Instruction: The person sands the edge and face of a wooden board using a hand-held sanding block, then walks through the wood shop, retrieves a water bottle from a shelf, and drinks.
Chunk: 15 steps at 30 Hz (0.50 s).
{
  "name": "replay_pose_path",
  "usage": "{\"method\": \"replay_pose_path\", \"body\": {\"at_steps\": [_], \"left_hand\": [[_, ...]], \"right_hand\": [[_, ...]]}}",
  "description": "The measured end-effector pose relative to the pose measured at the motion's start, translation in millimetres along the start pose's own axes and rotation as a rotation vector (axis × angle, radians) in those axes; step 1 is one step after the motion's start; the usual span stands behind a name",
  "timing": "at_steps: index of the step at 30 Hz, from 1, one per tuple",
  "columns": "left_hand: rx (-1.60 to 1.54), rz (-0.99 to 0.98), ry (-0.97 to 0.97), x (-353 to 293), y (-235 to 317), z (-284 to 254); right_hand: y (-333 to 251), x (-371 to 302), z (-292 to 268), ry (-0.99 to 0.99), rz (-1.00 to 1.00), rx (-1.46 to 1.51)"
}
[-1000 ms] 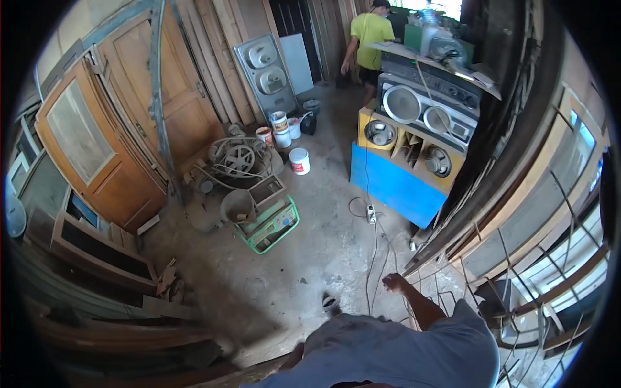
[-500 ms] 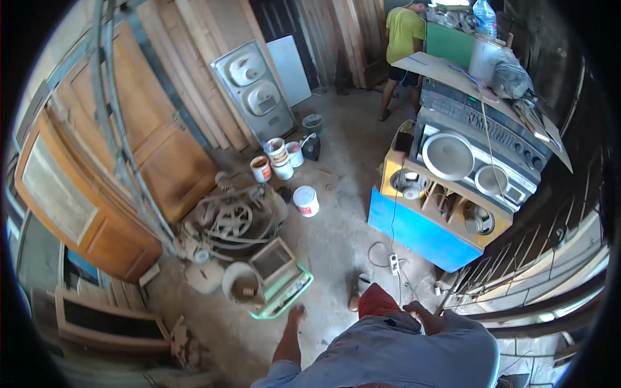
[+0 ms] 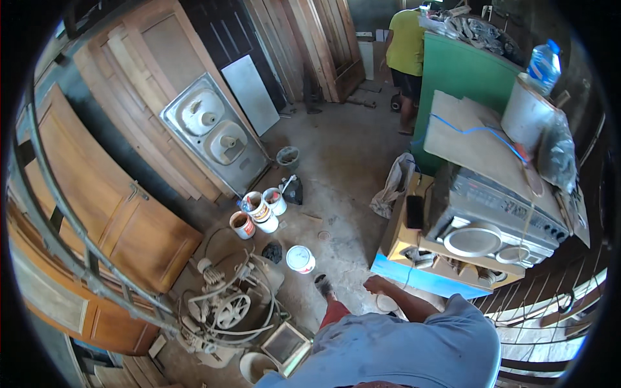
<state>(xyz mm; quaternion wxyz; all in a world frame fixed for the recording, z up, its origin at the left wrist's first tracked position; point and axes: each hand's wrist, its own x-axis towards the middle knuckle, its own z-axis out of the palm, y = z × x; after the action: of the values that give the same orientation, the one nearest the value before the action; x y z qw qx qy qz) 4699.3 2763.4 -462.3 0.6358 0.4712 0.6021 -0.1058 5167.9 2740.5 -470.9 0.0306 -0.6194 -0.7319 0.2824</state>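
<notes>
Right hand (image 3: pixel 375 284) in air near lower left corner of blue-fronted speaker cabinet (image 3: pixel 446 284), no held thing visible; whether fingers wide or narrow, cannot tell. Left hand out of view, fingers unknown. White bucket (image 3: pixel 300 260) on floor left of cabinet's corner, near forward foot (image 3: pixel 323 284). Walking seems step in hand; next footfall calls for clearing bucket. Black phone-like slab (image 3: pixel 414 212) at cabinet's top left edge, beside stereo (image 3: pixel 472 240). Versus half second ago: left forearm gone from view, bucket nearer body.

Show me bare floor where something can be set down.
Bare floor lies between the grey bucket and the crumpled sack; a smaller patch between the lone white bucket and blue speaker box. It's crowded around the pulley machine.
</notes>
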Motion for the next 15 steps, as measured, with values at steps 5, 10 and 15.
{"method": "replay_pose_path", "body": {"at_steps": [5, 10, 15], "left_hand": [[0.045, 0.039, -0.035, 103, 139, -98], [-0.061, 0.361, 0.110, 255, 340, -224], [-0.111, 0.425, 0.156, 325, 535, -228]], "right_hand": [[44, 77, -62, 0.017, 0.546, 0.517], [135, 119, -102, 0.148, 0.198, 0.041], [174, 137, -136, -0.056, 0.434, 0.192]]}}
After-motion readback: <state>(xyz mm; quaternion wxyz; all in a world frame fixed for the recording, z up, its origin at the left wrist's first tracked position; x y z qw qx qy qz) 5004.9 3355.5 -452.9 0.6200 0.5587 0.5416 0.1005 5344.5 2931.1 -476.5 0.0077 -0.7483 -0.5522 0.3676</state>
